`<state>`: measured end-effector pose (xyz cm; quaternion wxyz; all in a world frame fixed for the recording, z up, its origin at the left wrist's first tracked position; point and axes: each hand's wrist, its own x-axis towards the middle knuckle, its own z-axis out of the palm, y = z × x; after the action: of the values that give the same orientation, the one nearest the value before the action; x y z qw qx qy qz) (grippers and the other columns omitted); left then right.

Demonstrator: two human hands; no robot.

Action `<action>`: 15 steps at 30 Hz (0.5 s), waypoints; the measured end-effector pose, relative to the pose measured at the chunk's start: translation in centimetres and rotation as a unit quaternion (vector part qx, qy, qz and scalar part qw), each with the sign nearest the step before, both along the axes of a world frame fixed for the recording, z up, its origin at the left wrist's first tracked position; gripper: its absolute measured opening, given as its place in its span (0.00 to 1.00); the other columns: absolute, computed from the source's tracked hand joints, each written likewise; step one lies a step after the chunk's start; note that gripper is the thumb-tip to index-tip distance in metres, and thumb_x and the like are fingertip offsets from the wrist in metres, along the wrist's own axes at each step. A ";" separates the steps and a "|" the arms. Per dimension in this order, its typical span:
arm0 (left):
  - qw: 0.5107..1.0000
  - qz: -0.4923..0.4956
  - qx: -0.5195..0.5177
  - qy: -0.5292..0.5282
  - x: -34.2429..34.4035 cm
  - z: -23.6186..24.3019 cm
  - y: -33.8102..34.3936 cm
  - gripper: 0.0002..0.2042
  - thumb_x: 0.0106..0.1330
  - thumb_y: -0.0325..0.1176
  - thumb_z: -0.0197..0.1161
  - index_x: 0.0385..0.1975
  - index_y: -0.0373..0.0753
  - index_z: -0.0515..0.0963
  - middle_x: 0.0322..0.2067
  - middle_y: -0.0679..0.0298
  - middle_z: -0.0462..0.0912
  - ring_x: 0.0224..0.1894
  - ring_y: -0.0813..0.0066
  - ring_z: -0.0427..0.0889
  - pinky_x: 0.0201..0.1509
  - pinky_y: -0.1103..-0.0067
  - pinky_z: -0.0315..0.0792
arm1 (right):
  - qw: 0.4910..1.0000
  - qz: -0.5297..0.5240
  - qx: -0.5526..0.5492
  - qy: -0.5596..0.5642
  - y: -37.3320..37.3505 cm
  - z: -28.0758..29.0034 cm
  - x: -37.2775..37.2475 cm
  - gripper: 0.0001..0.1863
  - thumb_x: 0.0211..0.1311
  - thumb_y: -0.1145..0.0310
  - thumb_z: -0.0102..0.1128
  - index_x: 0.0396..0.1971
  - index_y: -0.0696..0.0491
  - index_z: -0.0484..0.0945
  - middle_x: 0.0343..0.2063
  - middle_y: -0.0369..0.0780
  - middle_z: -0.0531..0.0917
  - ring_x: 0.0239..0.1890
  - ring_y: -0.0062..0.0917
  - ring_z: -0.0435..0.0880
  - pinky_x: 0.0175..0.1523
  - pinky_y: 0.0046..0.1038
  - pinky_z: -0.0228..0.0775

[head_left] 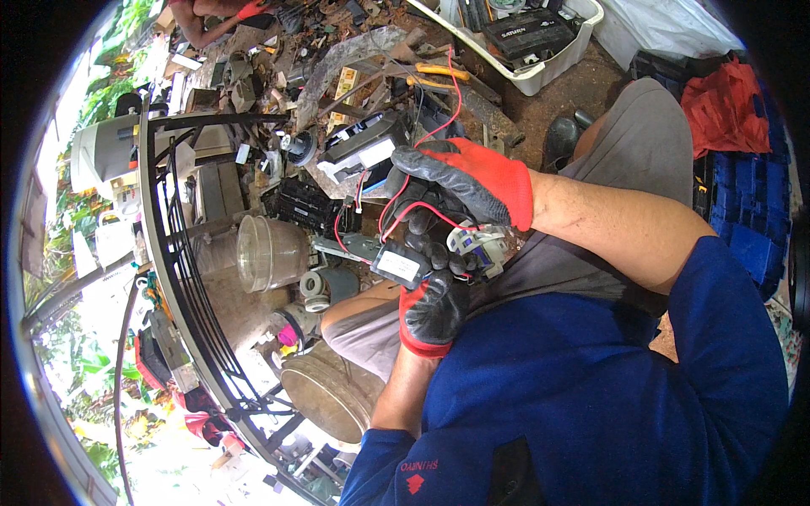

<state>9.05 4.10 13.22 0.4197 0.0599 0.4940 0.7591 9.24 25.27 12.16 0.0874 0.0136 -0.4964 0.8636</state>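
Steadying a black rectangular box with a white label (398, 265) before the lap | thin red looping wire (422, 203), best left slack, I'd say | red-and-black-gloved left hand (434, 312) clamped on the box | matching-gloved right hand (468, 179) curled near the wire, grip I can't tell

At the upper right, a white plastic bin (550, 78) holds a flat black box (527, 38). A crumpled red sheet (726, 105) lies over blue crates (747, 211). Green foliage (89, 371) shows beyond a black metal rack (211, 121).
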 end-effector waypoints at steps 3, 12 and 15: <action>0.999 -0.008 0.020 -0.032 0.1 0.5 0.2 0.09 0.73 0.34 0.62 0.48 0.45 0.71 0.39 0.70 0.74 0.43 0.79 0.75 0.51 0.78 0.72 | 0.991 0.049 -0.107 -0.058 0.0 0.2 0.1 0.20 0.79 0.55 0.48 0.43 0.56 0.81 0.35 0.35 0.86 0.37 0.15 0.85 0.44 0.21 0.78; 1.000 -0.004 -0.001 0.024 0.1 0.7 0.8 0.07 0.76 0.35 0.59 0.48 0.44 0.71 0.37 0.70 0.76 0.39 0.80 0.75 0.48 0.81 0.71 | 0.988 0.046 -0.142 -0.040 -0.1 0.2 0.0 0.20 0.78 0.53 0.49 0.43 0.56 0.81 0.35 0.35 0.86 0.37 0.16 0.85 0.43 0.21 0.78; 1.000 -0.013 -0.011 0.018 0.0 1.1 1.1 0.06 0.76 0.34 0.58 0.47 0.44 0.72 0.35 0.71 0.76 0.39 0.80 0.74 0.48 0.81 0.70 | 0.988 0.061 -0.127 -0.056 0.1 0.1 -0.1 0.20 0.78 0.54 0.49 0.44 0.56 0.81 0.35 0.35 0.86 0.39 0.17 0.85 0.46 0.22 0.78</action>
<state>9.06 5.21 14.28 0.4215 0.0751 0.5089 0.7468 9.17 25.40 12.21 0.0078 -0.0163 -0.3847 0.9228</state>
